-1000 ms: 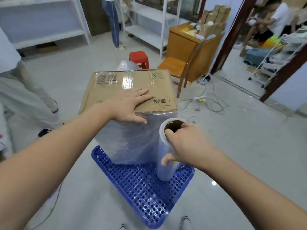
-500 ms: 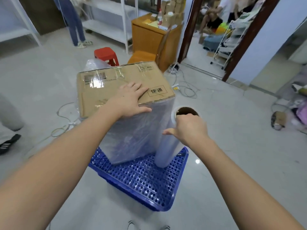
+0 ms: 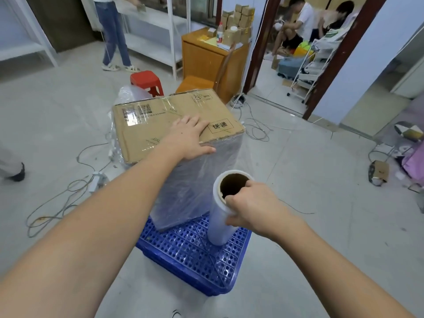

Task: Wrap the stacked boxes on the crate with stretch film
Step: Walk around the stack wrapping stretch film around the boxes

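Your right hand hides the film roll's near side; film blurs the stacked boxes' sides; the crate's far edge sits hidden.

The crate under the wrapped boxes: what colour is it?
Blue, with a perforated grid top; the crate shows best in the head view.

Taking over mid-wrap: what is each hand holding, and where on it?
Right hand grips the film roll at its top end, near the open core. Left hand holds nothing; it rests flat on the top box.
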Available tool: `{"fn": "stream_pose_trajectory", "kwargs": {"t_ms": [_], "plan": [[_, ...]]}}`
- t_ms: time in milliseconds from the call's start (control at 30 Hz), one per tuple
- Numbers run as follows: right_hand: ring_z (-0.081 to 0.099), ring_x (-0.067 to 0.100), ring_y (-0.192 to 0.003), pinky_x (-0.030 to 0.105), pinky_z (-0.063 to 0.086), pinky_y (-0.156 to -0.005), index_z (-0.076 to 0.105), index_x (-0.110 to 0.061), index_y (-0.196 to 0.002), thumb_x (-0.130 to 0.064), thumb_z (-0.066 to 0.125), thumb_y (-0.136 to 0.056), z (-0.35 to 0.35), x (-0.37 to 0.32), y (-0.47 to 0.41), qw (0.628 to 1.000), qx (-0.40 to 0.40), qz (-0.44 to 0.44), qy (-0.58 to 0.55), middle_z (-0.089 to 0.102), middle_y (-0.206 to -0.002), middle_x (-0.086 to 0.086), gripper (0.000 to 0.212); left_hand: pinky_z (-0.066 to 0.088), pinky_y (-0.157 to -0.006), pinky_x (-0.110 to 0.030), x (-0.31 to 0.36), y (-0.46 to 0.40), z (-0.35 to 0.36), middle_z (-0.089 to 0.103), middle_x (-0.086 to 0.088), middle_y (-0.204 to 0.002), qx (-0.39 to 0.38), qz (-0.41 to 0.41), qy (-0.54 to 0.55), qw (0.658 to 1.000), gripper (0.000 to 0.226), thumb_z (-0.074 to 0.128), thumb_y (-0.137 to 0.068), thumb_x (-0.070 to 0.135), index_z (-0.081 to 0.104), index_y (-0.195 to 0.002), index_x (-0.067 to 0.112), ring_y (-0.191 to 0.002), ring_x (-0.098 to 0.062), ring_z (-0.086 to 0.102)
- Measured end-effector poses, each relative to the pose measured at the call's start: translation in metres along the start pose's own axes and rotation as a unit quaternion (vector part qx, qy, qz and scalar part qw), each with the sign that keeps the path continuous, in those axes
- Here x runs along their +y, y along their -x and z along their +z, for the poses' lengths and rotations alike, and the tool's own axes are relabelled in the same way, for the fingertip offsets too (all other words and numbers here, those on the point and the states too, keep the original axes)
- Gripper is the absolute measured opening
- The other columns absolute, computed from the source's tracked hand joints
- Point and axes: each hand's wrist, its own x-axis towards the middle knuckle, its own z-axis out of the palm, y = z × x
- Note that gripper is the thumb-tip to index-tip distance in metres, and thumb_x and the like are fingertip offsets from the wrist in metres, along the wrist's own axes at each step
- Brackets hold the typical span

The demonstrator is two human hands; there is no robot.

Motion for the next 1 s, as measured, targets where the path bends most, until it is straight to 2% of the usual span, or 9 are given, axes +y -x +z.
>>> {"fn": "stream_pose_trajectory", "kwargs": {"t_ms": [133,267,333,400,467,633,767,900,1000], "plan": [[0.044,0.024,-0.070,0.031,0.029,-0.067,0.039,-0.021,-0.088,-0.026,0.064,-0.087,0.003,-0.008,0.003,0.998,0.023,-0.035,0.037,0.040,-0.068,-0.005,0.026,0.010,-0.129,-0.050,0.001,0.002,0.003,0.009,-0.005,-0.173,0.010,-0.002,0.004,1.000,0.103,0.044,-0.085,0.087,0.013,-0.165,0.030,-0.159,-0.032,0.010],[0.041,0.023,-0.069,0.032,0.034,-0.065,0.028,-0.019,-0.089,-0.013,0.065,-0.082,0.016,-0.014,0.001,1.000,0.020,0.007,0.016,0.040,-0.061,-0.005,0.038,0.010,-0.129,-0.051,0.003,0.002,0.005,0.009,-0.005,-0.173,0.014,-0.004,0.007,1.000,0.104,0.044,-0.084,0.088,0.013,-0.165,0.030,-0.159,-0.032,0.009],[0.042,0.024,-0.066,0.033,0.041,-0.079,0.029,-0.019,-0.091,-0.036,0.067,-0.084,0.019,-0.017,0.001,0.999,0.031,0.021,-0.010,0.049,-0.066,-0.003,0.042,0.010,-0.129,-0.051,0.004,0.002,0.006,0.009,-0.005,-0.173,0.016,-0.006,0.006,1.000,0.105,0.043,-0.083,0.089,0.014,-0.165,0.030,-0.159,-0.031,0.009],[0.047,0.022,-0.067,0.032,0.037,-0.085,0.036,-0.020,-0.090,-0.069,0.057,-0.081,0.017,-0.026,0.000,0.995,0.057,0.063,-0.048,0.054,-0.067,-0.003,0.054,0.010,-0.129,-0.051,0.004,0.004,0.007,0.009,-0.004,-0.174,0.016,-0.011,0.009,1.000,0.104,0.044,-0.084,0.088,0.014,-0.165,0.030,-0.159,-0.031,0.008],[0.051,0.021,-0.069,0.032,0.037,-0.085,0.039,-0.020,-0.089,-0.075,0.045,-0.085,0.014,-0.037,-0.001,0.990,0.076,0.098,-0.060,0.056,-0.066,-0.003,0.055,0.010,-0.129,-0.051,0.005,0.008,0.006,0.009,-0.003,-0.174,0.017,-0.010,0.008,1.000,0.104,0.044,-0.084,0.088,0.014,-0.165,0.031,-0.159,-0.030,0.008],[0.051,0.024,-0.078,0.032,0.029,-0.063,0.037,-0.018,-0.096,-0.043,0.051,-0.099,0.009,-0.052,-0.001,0.980,0.062,0.176,-0.071,0.058,-0.076,0.000,0.029,0.010,-0.128,-0.049,0.004,0.012,0.005,0.013,-0.003,-0.173,0.039,0.000,0.021,0.999,0.103,0.047,-0.082,0.089,0.019,-0.164,0.032,-0.159,-0.028,0.012],[0.040,0.019,-0.056,0.032,0.014,-0.049,0.037,-0.016,-0.100,-0.024,0.059,-0.092,0.005,-0.070,-0.010,0.966,0.033,0.257,-0.019,0.049,-0.067,-0.003,0.025,0.010,-0.127,-0.050,-0.002,0.010,0.005,0.016,-0.004,-0.172,0.029,0.015,0.054,0.998,0.108,0.043,-0.076,0.095,0.023,-0.163,0.034,-0.158,-0.029,0.014],[0.040,0.019,-0.057,0.033,0.027,-0.063,0.046,-0.019,-0.084,-0.074,0.049,-0.085,0.003,-0.085,-0.034,0.931,0.039,0.360,-0.042,0.049,-0.061,-0.004,0.056,0.022,-0.124,-0.055,-0.021,0.007,-0.010,0.037,-0.006,-0.162,-0.024,0.082,0.130,0.988,0.099,0.042,-0.080,0.091,0.039,-0.158,0.030,-0.150,-0.034,0.030],[0.050,0.021,-0.065,0.033,0.028,-0.069,0.045,-0.020,-0.076,-0.080,0.036,-0.086,0.005,-0.088,-0.044,0.916,0.059,0.396,-0.012,0.055,-0.064,-0.003,0.061,0.018,-0.125,-0.048,-0.053,0.024,-0.027,0.033,-0.007,-0.165,-0.064,0.185,0.132,0.972,0.082,0.060,-0.092,0.069,0.040,-0.158,0.025,-0.153,-0.031,0.025]]}}
